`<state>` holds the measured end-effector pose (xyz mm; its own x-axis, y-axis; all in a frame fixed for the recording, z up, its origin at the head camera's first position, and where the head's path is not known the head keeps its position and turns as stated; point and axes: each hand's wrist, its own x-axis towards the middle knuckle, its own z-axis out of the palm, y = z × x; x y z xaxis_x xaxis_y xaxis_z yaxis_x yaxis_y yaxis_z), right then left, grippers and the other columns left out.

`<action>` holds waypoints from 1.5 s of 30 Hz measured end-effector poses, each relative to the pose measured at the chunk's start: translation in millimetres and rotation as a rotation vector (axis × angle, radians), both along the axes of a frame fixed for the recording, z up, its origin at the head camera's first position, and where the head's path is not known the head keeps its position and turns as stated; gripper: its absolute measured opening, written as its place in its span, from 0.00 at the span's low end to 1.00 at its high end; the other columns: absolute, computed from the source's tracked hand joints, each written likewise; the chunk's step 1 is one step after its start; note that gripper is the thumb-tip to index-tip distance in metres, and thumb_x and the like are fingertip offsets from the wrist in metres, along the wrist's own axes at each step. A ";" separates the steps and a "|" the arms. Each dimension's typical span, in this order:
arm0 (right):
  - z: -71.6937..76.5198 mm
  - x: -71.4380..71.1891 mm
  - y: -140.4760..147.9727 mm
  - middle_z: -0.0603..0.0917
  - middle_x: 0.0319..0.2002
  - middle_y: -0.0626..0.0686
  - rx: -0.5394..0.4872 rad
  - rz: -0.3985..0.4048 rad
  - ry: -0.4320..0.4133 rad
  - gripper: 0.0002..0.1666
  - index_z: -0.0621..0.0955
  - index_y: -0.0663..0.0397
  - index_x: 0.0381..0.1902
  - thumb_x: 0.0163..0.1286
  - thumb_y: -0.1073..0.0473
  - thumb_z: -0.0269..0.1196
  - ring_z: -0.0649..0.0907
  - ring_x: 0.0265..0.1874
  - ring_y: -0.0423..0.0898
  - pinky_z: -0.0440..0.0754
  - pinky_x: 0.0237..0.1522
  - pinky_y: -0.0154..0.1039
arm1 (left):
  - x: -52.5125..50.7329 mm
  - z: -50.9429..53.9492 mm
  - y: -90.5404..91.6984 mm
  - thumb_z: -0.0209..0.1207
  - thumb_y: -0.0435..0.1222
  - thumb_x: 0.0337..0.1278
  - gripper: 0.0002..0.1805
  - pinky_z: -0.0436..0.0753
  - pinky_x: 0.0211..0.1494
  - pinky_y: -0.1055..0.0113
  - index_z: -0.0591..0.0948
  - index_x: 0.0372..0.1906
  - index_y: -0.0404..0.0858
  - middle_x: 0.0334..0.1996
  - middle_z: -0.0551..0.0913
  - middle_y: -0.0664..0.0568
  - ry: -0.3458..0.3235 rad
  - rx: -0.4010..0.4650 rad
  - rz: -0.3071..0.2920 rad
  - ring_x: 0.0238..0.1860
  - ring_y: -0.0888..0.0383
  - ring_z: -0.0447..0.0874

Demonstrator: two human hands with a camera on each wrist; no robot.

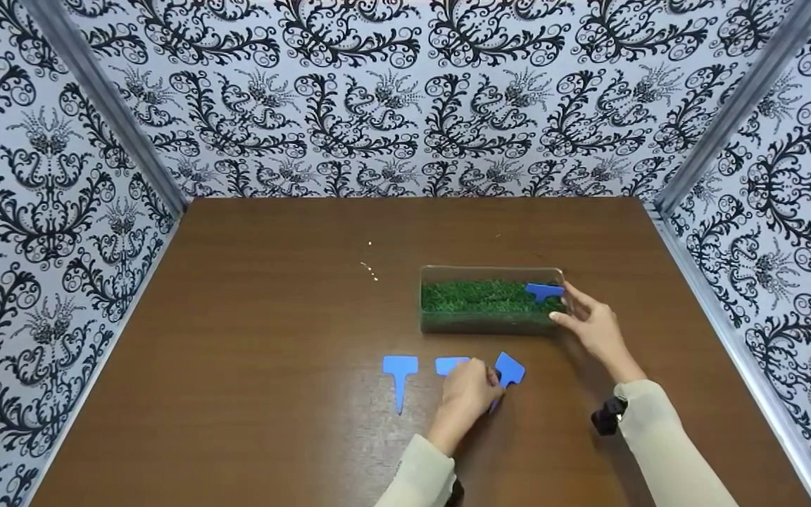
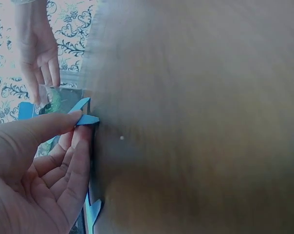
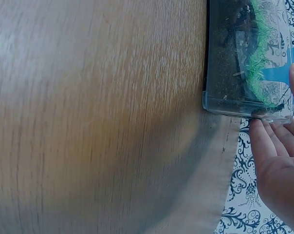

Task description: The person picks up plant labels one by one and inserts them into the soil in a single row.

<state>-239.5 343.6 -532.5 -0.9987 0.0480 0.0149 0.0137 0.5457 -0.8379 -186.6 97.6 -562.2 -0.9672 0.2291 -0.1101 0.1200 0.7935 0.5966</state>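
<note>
Blue T-shaped plant labels lie on the table; the left one is fully visible. My left hand partly covers the middle label and is close to the tilted right label. In the left wrist view, its thumb and index finger pinch a blue label, with another blue tip right beside it. A clear box holds green artificial grass over dark filling. Near the box's right end, one label stands in the grass. My right hand holds that end between thumb and fingers.
The brown table is bounded by black-and-white patterned walls at the back and sides, with grey metal strips at the corners. Small white specks lie left of the box. Each wrist carries a dark camera.
</note>
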 end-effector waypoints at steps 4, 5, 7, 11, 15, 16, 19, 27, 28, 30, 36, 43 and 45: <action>0.4 0.5 0.0 0.72 0.68 0.63 0.006 -0.006 -0.005 0.43 0.64 0.54 0.75 0.68 0.51 0.68 0.75 0.67 0.57 0.70 0.47 0.11 | 0.5 -0.9 0.4 0.73 0.40 0.48 0.16 0.72 0.25 0.73 0.77 0.16 0.49 0.16 0.77 0.64 0.018 0.027 0.000 0.20 0.66 0.74; 0.5 0.7 0.0 0.73 0.68 0.63 0.009 -0.008 -0.008 0.43 0.64 0.53 0.75 0.68 0.51 0.68 0.75 0.67 0.57 0.70 0.47 0.11 | 0.6 -0.8 0.6 0.74 0.40 0.47 0.14 0.74 0.26 0.72 0.79 0.18 0.49 0.18 0.80 0.63 0.022 0.034 0.003 0.22 0.66 0.76; 0.4 1.0 -0.2 0.73 0.67 0.64 0.015 -0.007 -0.008 0.43 0.64 0.53 0.75 0.68 0.50 0.67 0.75 0.67 0.58 0.71 0.47 0.11 | 0.7 -0.7 0.8 0.75 0.41 0.46 0.12 0.76 0.27 0.72 0.81 0.21 0.48 0.20 0.83 0.62 0.013 0.057 0.011 0.24 0.65 0.80; 0.2 1.1 -0.2 0.73 0.68 0.64 0.003 -0.001 -0.009 0.43 0.64 0.53 0.75 0.68 0.50 0.67 0.74 0.67 0.58 0.71 0.47 0.12 | 0.5 -0.6 0.9 0.75 0.42 0.46 0.10 0.77 0.28 0.72 0.84 0.25 0.47 0.22 0.86 0.62 -0.012 0.093 0.023 0.25 0.67 0.82; 0.2 1.4 0.6 0.71 0.69 0.64 -0.014 0.005 -0.010 0.43 0.63 0.53 0.75 0.68 0.50 0.67 0.74 0.68 0.57 0.71 0.47 0.11 | -0.5 -0.8 0.4 0.74 0.41 0.50 0.06 0.78 0.29 0.74 0.86 0.29 0.46 0.24 0.88 0.61 -0.063 0.138 0.024 0.26 0.70 0.83; 0.3 1.6 0.8 0.71 0.69 0.64 -0.016 0.006 -0.011 0.43 0.63 0.53 0.76 0.68 0.50 0.67 0.74 0.68 0.57 0.71 0.47 0.12 | -0.7 -0.5 -0.1 0.73 0.41 0.51 0.05 0.78 0.29 0.74 0.87 0.29 0.47 0.24 0.88 0.61 -0.074 0.149 0.025 0.26 0.70 0.83; 0.7 2.0 1.1 0.71 0.69 0.64 -0.013 0.003 -0.016 0.43 0.63 0.52 0.76 0.68 0.50 0.67 0.74 0.68 0.57 0.72 0.48 0.13 | -1.2 0.6 -1.9 0.72 0.40 0.53 0.04 0.77 0.29 0.75 0.87 0.29 0.48 0.25 0.88 0.62 -0.090 0.184 0.027 0.26 0.70 0.81; 0.9 1.7 0.4 0.72 0.68 0.64 -0.007 0.000 -0.014 0.42 0.64 0.52 0.75 0.68 0.51 0.67 0.74 0.68 0.57 0.71 0.48 0.13 | -2.9 4.0 -5.8 0.70 0.39 0.57 0.05 0.77 0.31 0.74 0.85 0.29 0.47 0.26 0.86 0.61 -0.048 0.289 -0.006 0.27 0.70 0.79; 0.8 1.7 0.3 0.72 0.68 0.64 -0.007 0.001 -0.014 0.42 0.64 0.52 0.75 0.69 0.50 0.67 0.74 0.68 0.57 0.71 0.48 0.13 | -3.4 4.7 -6.2 0.69 0.39 0.57 0.04 0.77 0.31 0.74 0.85 0.30 0.47 0.26 0.87 0.60 -0.035 0.303 -0.010 0.27 0.70 0.80; 1.1 1.6 0.2 0.72 0.68 0.64 -0.004 0.004 -0.013 0.42 0.64 0.52 0.75 0.69 0.50 0.66 0.74 0.68 0.57 0.72 0.48 0.13 | -5.2 5.4 -6.8 0.70 0.39 0.56 0.04 0.78 0.32 0.75 0.85 0.30 0.47 0.26 0.87 0.60 -0.003 0.317 -0.013 0.27 0.70 0.81; 3.2 1.3 -0.2 0.71 0.68 0.65 -0.005 0.005 -0.006 0.42 0.63 0.54 0.75 0.68 0.51 0.67 0.74 0.68 0.59 0.73 0.48 0.13 | -10.2 7.4 -8.1 0.70 0.39 0.56 0.04 0.79 0.34 0.75 0.85 0.30 0.46 0.28 0.89 0.58 0.081 0.346 -0.023 0.29 0.68 0.84; 1.5 1.1 0.2 0.72 0.68 0.64 0.003 0.003 -0.006 0.42 0.64 0.55 0.75 0.68 0.51 0.67 0.74 0.67 0.59 0.73 0.47 0.13 | -11.6 10.4 -9.4 0.69 0.39 0.57 0.04 0.80 0.35 0.76 0.85 0.31 0.45 0.29 0.89 0.57 0.099 0.384 -0.020 0.30 0.68 0.85; 1.3 0.8 -0.2 0.72 0.68 0.64 0.005 0.003 -0.007 0.42 0.64 0.54 0.75 0.68 0.51 0.67 0.75 0.67 0.58 0.74 0.48 0.14 | -12.0 11.6 -9.7 0.69 0.39 0.57 0.04 0.80 0.35 0.76 0.85 0.31 0.45 0.30 0.89 0.57 0.110 0.394 -0.015 0.30 0.68 0.85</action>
<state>-238.7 343.5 -531.2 -0.9989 0.0452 0.0079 0.0183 0.5498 -0.8351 -198.6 87.9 -550.6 -0.9645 0.2471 0.0927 0.2097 0.5042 0.8377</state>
